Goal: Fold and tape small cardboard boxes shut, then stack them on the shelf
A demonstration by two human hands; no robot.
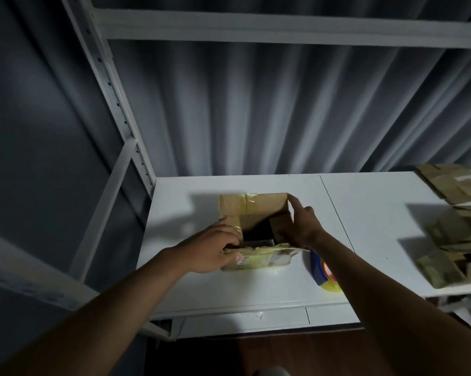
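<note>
A small brown cardboard box stands on the white shelf board, its top open and dark inside. Old shiny tape runs over its far flap. My left hand grips the near flap, which bears a label and yellowish tape, with the thumb under it and the fingers on top. My right hand presses on the right flap, index finger stretched to the box's far right corner. A blue tape dispenser with a yellow roll lies to the right of the box, partly hidden under my right forearm.
Several flattened and folded cardboard boxes are heaped at the right end of the shelf. White metal uprights and a crossbeam frame the shelf, with a grey corrugated wall behind. A wooden floor shows below.
</note>
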